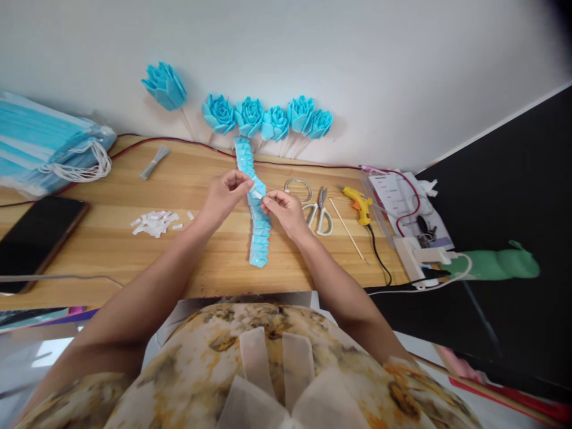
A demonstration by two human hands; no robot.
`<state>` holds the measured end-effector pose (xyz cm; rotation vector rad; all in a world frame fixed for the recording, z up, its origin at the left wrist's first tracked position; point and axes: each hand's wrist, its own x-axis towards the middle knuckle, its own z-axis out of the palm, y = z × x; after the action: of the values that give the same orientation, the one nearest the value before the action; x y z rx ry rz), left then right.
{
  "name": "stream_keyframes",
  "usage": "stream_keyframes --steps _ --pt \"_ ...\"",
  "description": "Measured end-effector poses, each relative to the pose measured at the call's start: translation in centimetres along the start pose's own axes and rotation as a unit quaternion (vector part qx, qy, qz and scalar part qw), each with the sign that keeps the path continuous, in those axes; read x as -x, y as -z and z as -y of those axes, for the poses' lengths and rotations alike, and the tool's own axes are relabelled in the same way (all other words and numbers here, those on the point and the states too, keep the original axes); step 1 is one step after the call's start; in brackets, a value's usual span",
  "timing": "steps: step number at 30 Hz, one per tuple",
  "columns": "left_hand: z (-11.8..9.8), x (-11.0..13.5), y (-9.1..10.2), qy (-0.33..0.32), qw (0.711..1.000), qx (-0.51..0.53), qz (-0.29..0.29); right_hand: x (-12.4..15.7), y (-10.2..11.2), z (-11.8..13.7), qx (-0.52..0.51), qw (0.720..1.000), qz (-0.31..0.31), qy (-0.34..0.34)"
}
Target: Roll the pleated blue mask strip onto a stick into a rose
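Note:
My left hand (230,193) is closed in a pinch on a small light-blue petal (259,185), just above a long row of overlapping blue petals (258,232). Thumb and forefinger of my right hand (285,210) pinch a little white strip (258,195) at the petal's near side. Whether the strip is still stuck to the petal is too small to tell. Both hands partly cover the middle of the row, which runs from the wall toward the table's front edge. A heap of white strips (154,223) lies left of my left hand.
Several blue flowers on sticks (249,116) lean at the wall. Scissors (319,211), a wire coil (299,189), a thin stick (347,229) and a yellow glue gun (358,204) lie to the right. A phone (42,238), bagged masks (49,143) and bundled ties (154,162) are left.

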<state>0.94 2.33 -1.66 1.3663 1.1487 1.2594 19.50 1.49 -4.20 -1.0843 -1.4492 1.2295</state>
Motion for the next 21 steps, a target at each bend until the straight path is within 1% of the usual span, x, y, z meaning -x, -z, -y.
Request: stream_keyframes --steps 2,3,4,5,7,8,10,16,21 --pt "-0.1 0.3 -0.2 -0.050 0.995 -0.039 -0.071 0.1 0.0 0.1 0.018 1.000 -0.018 0.008" --pt "-0.1 0.6 -0.4 -0.072 0.991 -0.064 -0.091 0.1 0.0 0.1 0.029 0.999 -0.027 0.011" --pt "-0.1 0.8 -0.5 -0.092 0.987 -0.090 -0.094 0.2 0.0 0.2 0.039 0.999 -0.034 0.013" --pt "-0.1 1.0 -0.6 -0.110 0.983 -0.116 -0.085 0.2 -0.1 0.3 0.048 0.998 -0.041 0.015" --pt "0.2 1.3 -0.7 -0.144 0.975 -0.166 -0.048 0.3 -0.1 0.4 0.062 0.997 -0.049 0.020" --pt "0.3 1.3 -0.8 -0.155 0.970 -0.187 -0.031 0.4 -0.1 0.5 0.067 0.996 -0.051 0.024" --pt "0.8 1.3 -0.9 -0.169 0.961 -0.220 -0.015 0.4 -0.1 0.6 0.076 0.995 -0.054 0.030" --pt "1.7 1.1 -1.2 -0.201 0.944 -0.263 -0.019 0.6 -0.2 0.6 0.117 0.989 -0.066 0.054" --pt "1.9 1.1 -1.3 -0.213 0.939 -0.269 -0.011 0.7 -0.4 0.9 0.156 0.980 -0.086 0.089"
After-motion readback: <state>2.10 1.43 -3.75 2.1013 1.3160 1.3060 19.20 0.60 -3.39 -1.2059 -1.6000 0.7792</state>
